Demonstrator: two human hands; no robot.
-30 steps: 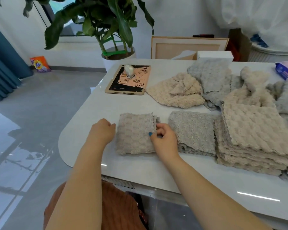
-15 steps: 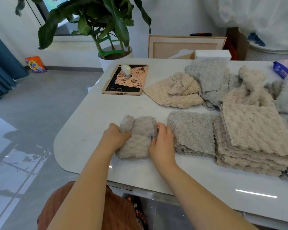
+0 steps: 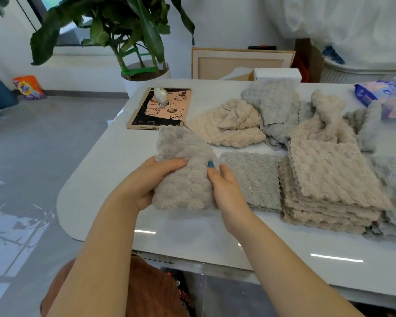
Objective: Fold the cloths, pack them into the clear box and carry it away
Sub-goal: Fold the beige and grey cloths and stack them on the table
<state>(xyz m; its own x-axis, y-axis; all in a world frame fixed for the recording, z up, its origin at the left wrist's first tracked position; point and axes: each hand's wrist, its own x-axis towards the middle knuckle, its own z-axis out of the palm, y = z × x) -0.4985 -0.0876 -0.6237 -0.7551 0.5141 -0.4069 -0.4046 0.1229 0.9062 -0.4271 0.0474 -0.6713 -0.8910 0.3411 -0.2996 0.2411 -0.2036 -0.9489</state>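
Left hand (image 3: 151, 179) is curled round the left side of a folded greyish-beige cloth (image 3: 183, 179) — thumb laid across the front, fingers tucked behind. The right hand (image 3: 226, 191) is closed on the cloth's right edge, with a blue-painted thumbnail on show.

The cloth is held over the near part of the white table (image 3: 192, 236), its top end flopped away from the person. Whether its bottom edge touches the table can't be told.

Just right of it, a folded grey cloth (image 3: 254, 177) is laid flat, pushed up against a stack of folded beige cloths (image 3: 325, 209), with one more beige cloth draped loosely on top.

Further back, a crumpled beige cloth (image 3: 229, 124) and a crumpled grey cloth (image 3: 272, 101) are piled touching each other. To their left a tablet (image 3: 169, 110) in a pink cartoon case is laid flat, with a small white gadget (image 3: 160, 97) sat on it. At the far right a blue and pink packet (image 3: 375, 92) is seen.

Behind the table a potted plant (image 3: 133, 30), a white box (image 3: 277, 74) and a wooden frame (image 3: 240, 62) are lined up — and an orange bag (image 3: 29, 86) is left on the floor by the wall.
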